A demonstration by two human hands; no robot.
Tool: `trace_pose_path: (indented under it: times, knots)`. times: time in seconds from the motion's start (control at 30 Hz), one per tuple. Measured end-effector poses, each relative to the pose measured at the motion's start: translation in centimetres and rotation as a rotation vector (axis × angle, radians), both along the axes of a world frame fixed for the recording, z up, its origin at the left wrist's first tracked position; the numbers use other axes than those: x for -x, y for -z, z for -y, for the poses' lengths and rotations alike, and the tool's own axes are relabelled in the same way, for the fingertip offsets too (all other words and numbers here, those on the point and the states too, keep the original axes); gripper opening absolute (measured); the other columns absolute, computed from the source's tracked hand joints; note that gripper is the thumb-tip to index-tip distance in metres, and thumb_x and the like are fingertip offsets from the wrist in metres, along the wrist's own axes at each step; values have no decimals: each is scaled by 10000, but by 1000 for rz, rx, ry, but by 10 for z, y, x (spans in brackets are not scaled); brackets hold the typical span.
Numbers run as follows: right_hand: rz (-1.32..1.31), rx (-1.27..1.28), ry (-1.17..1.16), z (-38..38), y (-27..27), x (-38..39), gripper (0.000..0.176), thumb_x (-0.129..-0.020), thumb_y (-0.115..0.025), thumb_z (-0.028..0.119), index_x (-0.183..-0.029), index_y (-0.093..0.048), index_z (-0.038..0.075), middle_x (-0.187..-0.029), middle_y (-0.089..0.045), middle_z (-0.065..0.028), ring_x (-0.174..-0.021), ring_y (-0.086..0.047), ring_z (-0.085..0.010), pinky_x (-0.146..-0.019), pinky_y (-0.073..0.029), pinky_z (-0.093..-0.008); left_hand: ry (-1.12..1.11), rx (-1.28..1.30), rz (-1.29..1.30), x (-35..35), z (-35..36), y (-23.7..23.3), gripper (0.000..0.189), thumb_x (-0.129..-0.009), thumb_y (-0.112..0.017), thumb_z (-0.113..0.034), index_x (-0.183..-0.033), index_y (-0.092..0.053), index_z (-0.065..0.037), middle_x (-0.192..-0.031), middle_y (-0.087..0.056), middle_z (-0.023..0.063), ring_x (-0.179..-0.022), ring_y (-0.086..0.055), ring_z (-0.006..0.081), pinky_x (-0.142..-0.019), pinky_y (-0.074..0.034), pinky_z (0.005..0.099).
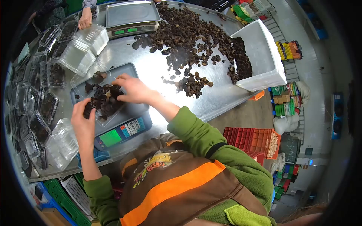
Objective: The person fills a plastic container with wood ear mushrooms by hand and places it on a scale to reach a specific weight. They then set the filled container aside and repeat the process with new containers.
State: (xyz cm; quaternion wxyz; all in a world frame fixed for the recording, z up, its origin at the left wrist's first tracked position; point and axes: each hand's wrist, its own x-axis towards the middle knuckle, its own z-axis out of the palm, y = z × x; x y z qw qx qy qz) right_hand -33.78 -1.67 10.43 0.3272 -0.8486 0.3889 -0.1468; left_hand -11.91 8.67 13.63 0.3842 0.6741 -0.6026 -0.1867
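A digital scale (141, 109) stands on the metal table, with an open clear plastic clamshell (120, 109) on its grey platform. Dark brown mushrooms (107, 101) are heaped in the clamshell. From the left side, my left hand (83, 118) grips mushrooms at the heap's edge between thumb and fingers. My right hand (134, 89) reaches in from the right, its curled fingers closed against the mushrooms on top. The undersides of the fingers are partly hidden. The scale's green display (110, 138) faces me, its digits unreadable.
Filled clamshells (52, 75) crowd the left, beside stacked empty ones (77, 56) and more empties (62, 141). Another person's hand (85, 19) touches the upper stack near a second scale (132, 17). Loose mushrooms (192, 34) spread toward a white foam box (264, 56). Red crates (241, 139) stand beyond the table edge.
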Motion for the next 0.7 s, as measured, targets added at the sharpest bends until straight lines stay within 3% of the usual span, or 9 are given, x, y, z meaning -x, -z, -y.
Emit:
trace_pose_path:
  times: [0.1, 0.17, 0.27, 0.3, 0.43, 0.47, 0.57, 0.63, 0.7]
  knots:
    - [131, -94, 72, -7, 4, 19, 554, -797, -726, 195, -1292, -504, 80, -1199, -551, -137, -1087, -580, -256, -864, -521, -375, -39, 166, -22, 17, 3, -21, 364, -749, -688, 35, -1100, -635, -50, -1059, -626, 112, -966, -626, 278, -847, -488, 347]
    - [681, -946, 304, -26, 8, 26, 527, -896, -639, 358, -1320, -481, 87, -1206, -545, -129, -1073, -587, -229, -835, -542, -408, 87, 202, -39, 46, 7, -30, 378, -756, -698, -11, -1124, -630, -69, -1085, -615, 116, -1008, -607, 285, -891, -476, 358]
    - [1182, -1585, 273, -54, 20, 43, 651, -933, -495, 535, -1375, -375, 73, -1366, -410, -160, -1077, -588, -243, -872, -546, -476, 405, 107, -36, 97, 6, 3, 506, -738, -716, -71, -1221, -566, -85, -1272, -504, 168, -1201, -474, 352, -1006, -409, 428]
    - [1244, -1630, 497, -64, 17, 48, 639, -935, -527, 483, -1391, -336, 78, -1400, -370, -181, -1052, -610, -269, -859, -546, -496, 487, 89, 39, 109, 4, 12, 552, -728, -727, -87, -1249, -546, -94, -1316, -470, 181, -1244, -438, 368, -1023, -403, 434]
    - [1584, -1739, 985, -75, 71, 89, 488, -916, -606, 339, -1278, -470, 41, -1213, -546, -212, -936, -632, -262, -751, -593, -360, 616, 20, 59, 128, -12, 13, 618, -689, -771, -68, -1263, -544, -91, -1403, -425, 178, -1304, -396, 376, -1059, -382, 438]
    - [1568, -1724, 731, -71, 95, 119, 364, -924, -599, 290, -1155, -548, 13, -1078, -607, -173, -896, -629, -244, -706, -593, -294, 604, 42, -10, 121, -12, 7, 574, -702, -770, -75, -1239, -567, -85, -1378, -463, 170, -1261, -455, 360, -1041, -405, 430]
    - [1578, -1308, 1091, -45, 84, 164, 267, -941, -576, 238, -1021, -568, -16, -974, -598, -149, -942, -608, -286, -774, -590, -360, 409, 117, 49, 77, -6, 15, 497, -733, -751, -68, -1205, -595, -71, -1322, -525, 154, -1190, -529, 326, -979, -461, 399]
    - [1686, -1041, 1145, -26, 56, 182, 399, -954, -563, 296, -1148, -446, -33, -1132, -522, -204, -1036, -554, -380, -903, -558, -457, 200, 112, 46, 39, 2, 10, 404, -791, -718, -73, -1181, -613, -59, -1257, -577, 119, -1122, -580, 262, -903, -507, 354]
    - [1904, -1327, 1427, -10, 46, 206, 739, -965, -523, 374, -1377, -161, -121, -1254, -430, -297, -1156, -500, -427, -935, -539, -488, -52, -51, -177, 4, 6, 14, 362, -845, -689, -96, -1196, -609, -60, -1238, -583, 86, -1102, -578, 196, -859, -517, 315]
